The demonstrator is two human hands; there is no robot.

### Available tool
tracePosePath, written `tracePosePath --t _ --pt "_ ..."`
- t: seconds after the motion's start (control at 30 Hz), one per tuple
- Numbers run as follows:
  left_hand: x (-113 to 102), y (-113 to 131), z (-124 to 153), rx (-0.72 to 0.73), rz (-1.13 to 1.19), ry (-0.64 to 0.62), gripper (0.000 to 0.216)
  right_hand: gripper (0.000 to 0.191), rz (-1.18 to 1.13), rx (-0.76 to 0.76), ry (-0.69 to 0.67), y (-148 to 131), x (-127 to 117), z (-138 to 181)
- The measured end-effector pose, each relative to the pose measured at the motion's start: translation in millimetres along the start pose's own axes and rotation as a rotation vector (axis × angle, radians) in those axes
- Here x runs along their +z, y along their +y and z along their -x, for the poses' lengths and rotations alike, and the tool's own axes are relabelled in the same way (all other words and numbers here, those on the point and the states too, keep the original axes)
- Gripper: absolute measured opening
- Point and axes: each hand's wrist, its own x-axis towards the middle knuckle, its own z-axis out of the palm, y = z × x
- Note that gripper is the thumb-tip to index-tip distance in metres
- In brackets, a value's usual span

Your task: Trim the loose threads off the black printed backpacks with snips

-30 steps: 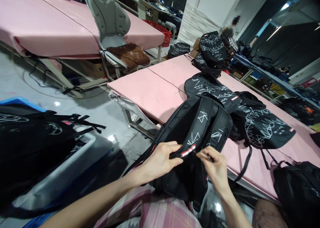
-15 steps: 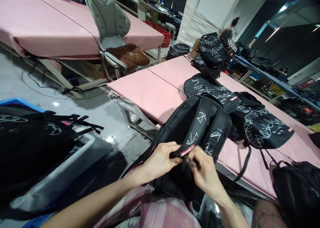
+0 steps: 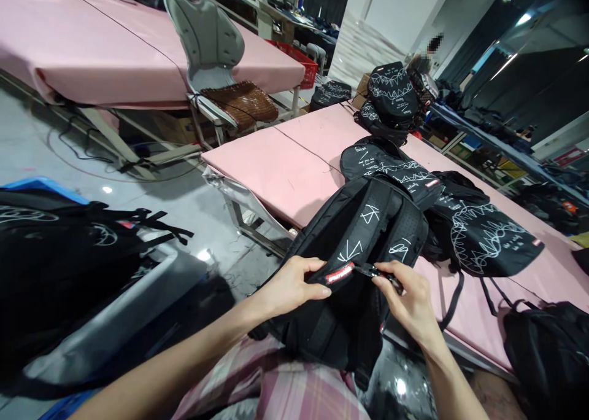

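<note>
A black backpack [image 3: 317, 229] with white line drawings on its shoulder straps leans over the near edge of the pink table, its lower end at my lap. My left hand [image 3: 292, 285] pinches one shoulder strap [image 3: 352, 245] between thumb and fingers, beside a red label [image 3: 339, 274] with white lettering. In my right hand [image 3: 407, 294] is a small dark metal tool that looks like thread snips [image 3: 367, 270]. Its tip points left, close to the right end of the label; whether it touches cannot be made out.
More black backpacks [image 3: 492, 239] lie on the pink table [image 3: 271, 162], with a stack [image 3: 391, 91] at its far end. At left, a bin [image 3: 156, 291] holds black bags. A grey chair [image 3: 205, 36] stands by another pink table. Someone [image 3: 421, 61] is in the background.
My right hand has moved right, away from the strap's edge, and the snips now show between it and the label. The left hand keeps its pinch, and more of the label is visible.
</note>
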Motion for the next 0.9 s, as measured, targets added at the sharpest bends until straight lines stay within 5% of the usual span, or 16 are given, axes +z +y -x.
tracePosePath --t 0.3,0.47,0.9 --pt "18.0 3.2 6.3 0.075 -0.158 0.180 0.019 0.004 0.350 -0.135 0.162 -28.1 18.6 22.0" --pt "25.8 0.5 7.4 0.089 -0.223 0.185 0.015 0.010 0.162 -0.072 0.157 -31.0 21.6 31.2" --pt "29.5 -3.8 5.1 0.120 -0.264 0.204 0.018 0.010 0.225 -0.011 0.256 -30.5 30.1 36.6"
